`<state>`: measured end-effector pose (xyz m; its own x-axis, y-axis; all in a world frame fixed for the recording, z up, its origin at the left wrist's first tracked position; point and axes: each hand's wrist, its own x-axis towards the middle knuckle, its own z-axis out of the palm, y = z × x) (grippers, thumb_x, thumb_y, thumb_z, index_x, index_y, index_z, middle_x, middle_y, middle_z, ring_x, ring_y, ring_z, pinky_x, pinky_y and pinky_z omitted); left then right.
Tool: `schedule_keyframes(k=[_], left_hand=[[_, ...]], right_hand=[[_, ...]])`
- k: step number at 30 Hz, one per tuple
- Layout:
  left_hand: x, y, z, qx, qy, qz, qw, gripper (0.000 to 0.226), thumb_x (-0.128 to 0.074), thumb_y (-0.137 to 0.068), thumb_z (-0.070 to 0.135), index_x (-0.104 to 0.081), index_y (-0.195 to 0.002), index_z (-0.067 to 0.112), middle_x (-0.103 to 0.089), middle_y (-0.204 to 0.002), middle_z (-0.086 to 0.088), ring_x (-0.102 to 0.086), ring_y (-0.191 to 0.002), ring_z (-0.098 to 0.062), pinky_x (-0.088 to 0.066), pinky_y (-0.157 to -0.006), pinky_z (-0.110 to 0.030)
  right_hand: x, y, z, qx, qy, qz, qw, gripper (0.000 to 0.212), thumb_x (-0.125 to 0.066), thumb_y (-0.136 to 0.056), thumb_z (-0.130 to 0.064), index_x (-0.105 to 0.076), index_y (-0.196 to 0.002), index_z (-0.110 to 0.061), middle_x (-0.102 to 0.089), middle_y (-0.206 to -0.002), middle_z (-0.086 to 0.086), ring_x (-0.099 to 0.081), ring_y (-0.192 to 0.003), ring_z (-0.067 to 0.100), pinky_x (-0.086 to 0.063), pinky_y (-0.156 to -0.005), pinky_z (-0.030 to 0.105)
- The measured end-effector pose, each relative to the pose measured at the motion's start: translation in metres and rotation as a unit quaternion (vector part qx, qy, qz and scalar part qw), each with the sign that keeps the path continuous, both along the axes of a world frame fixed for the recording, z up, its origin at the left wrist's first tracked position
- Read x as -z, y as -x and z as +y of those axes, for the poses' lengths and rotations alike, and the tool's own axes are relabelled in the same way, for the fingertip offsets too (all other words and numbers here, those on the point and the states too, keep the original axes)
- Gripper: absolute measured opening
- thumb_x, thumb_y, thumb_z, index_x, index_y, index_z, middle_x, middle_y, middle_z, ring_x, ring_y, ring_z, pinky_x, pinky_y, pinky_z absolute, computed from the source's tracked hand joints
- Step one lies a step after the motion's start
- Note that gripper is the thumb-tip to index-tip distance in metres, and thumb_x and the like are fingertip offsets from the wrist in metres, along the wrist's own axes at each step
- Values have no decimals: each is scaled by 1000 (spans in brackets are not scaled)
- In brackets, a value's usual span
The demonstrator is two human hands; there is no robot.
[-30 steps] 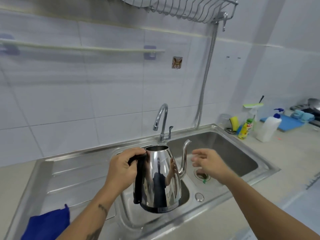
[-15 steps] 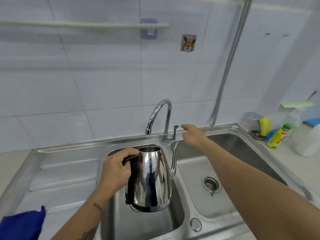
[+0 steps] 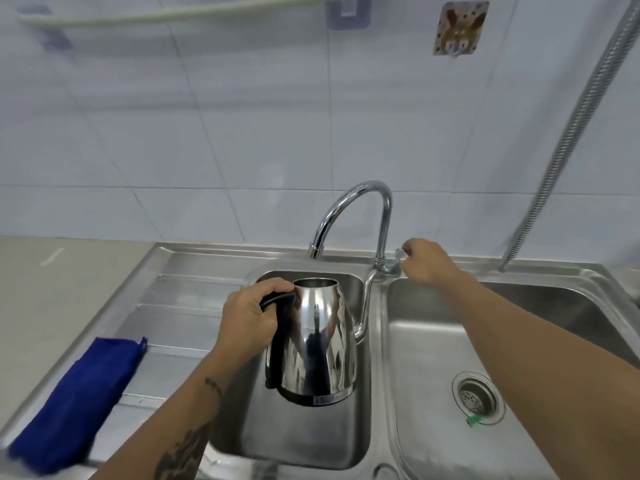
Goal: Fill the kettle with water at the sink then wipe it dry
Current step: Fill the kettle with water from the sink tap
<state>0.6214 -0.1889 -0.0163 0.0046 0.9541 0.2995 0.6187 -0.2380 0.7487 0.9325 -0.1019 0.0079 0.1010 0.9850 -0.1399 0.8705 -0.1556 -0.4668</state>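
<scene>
At the far left we saw the blue cloth (image 3: 74, 400) lying folded on the draining board (image 3: 180, 317), well apart from the kettle and untouched; its near end ran into a blur at the frame's lower edge. We judged the wiping had not begun.

Next came our left hand (image 3: 247, 323), its fingers curled tight round the black handle (image 3: 277, 341) of the stainless kettle (image 3: 320, 344). The kettle hung upright over the left sink basin (image 3: 304, 445), lid off, its open mouth below the faucet spout (image 3: 316, 249) but a little toward us, not quite beneath it. No water ran from the spout, and we could not see into the kettle to tell whether it held any. We judged the filling had not started: the kettle was in place and the tap was about to be opened.

Further right, our right hand (image 3: 427, 259) was at the faucet lever (image 3: 400, 252) beside the faucet base, fingers bent toward it. Whether they pinched the lever or only touched it we could not tell, as the back of the hand hid the fingertips.

In the right basin (image 3: 433, 375) sat the drain strainer (image 3: 478, 396) with a small green tag beside it. The metal hose (image 3: 568, 133) along the wall was cut off at the top right.
</scene>
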Motion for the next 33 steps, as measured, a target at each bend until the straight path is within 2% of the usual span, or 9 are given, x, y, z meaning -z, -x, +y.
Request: schedule_keyframes(k=[5, 9, 11, 14, 20, 24, 28, 30, 33], left_hand=[[2, 7, 9, 10, 17, -28, 999, 63, -56, -81, -15, -73, -90, 45, -71, -99, 29, -66, -100, 1, -54, -94, -24], [10, 24, 23, 17, 38, -53, 998, 61, -57, -81, -14, -74, -89, 44, -70, -99, 30, -65, -101, 2, -53, -97, -29], [13, 32, 27, 26, 52, -66, 996, 58, -58, -81, -13, -75, -90, 42, -70, -99, 30, -65, -100, 2, -54, -97, -31], [17, 46, 34, 44, 63, -81, 994, 57, -58, -81, -14, -76, -90, 39, -71, -100, 28, -66, -102, 0, -53, -99, -32], [19, 68, 41, 69, 69, -102, 990, 60, -56, -81, -14, -75, -88, 43, -71, -98, 30, -67, -102, -4, -54, -97, -31], [19, 74, 44, 81, 72, -105, 988, 62, -56, -80, -14, -74, -89, 44, -71, -98, 30, -67, -102, -3, -54, -96, -31], [18, 72, 42, 94, 74, -110, 987, 69, -56, -81, -15, -72, -85, 51, -69, -96, 35, -65, -101, 0, -52, -95, -26], [19, 70, 44, 102, 74, -113, 986, 70, -56, -81, -16, -72, -85, 52, -69, -96, 35, -65, -102, 0, -52, -95, -26], [23, 65, 49, 112, 77, -112, 984, 66, -56, -80, -16, -73, -89, 47, -69, -97, 33, -66, -103, -2, -53, -98, -31]], right_hand=[[5, 12, -21, -10, 11, -28, 1000, 27, -55, -86, -13, -68, -110, -7, -68, -119, 16, -62, -110, 37, -50, -88, 38], [7, 29, -45, 11, 25, -23, 999, 11, -52, -90, -13, -60, -97, -14, -66, -122, 13, -60, -113, 35, -42, -79, 31], [8, 36, -52, 21, 38, -29, 999, 24, -48, -91, -12, -60, -112, -13, -62, -130, 12, -57, -119, 35, -42, -82, 32], [10, 48, -63, 26, 43, -45, 998, 50, -46, -89, -11, -47, -139, -8, -50, -146, 14, -49, -130, 38, -43, -101, 41], [17, 90, -85, 83, -14, -15, 996, 72, -46, -80, -1, -36, -151, -12, -40, -156, 7, -39, -141, 32, -36, -115, 42], [13, 105, -87, 115, -18, 74, 990, 72, -46, -78, 4, -46, -146, -19, -51, -147, 7, -49, -132, 32, -44, -102, 33], [9, 101, -88, 142, -18, 65, 987, 63, -46, -78, 3, -53, -137, -16, -60, -132, 12, -58, -115, 33, -49, -89, 33], [7, 95, -88, 156, -20, 52, 986, 61, -48, -80, 1, -52, -139, -14, -60, -133, 13, -58, -116, 34, -50, -91, 37], [5, 84, -87, 161, -8, 34, 986, 64, -48, -85, 1, -43, -148, -9, -51, -147, 14, -47, -136, 34, -42, -105, 37]])
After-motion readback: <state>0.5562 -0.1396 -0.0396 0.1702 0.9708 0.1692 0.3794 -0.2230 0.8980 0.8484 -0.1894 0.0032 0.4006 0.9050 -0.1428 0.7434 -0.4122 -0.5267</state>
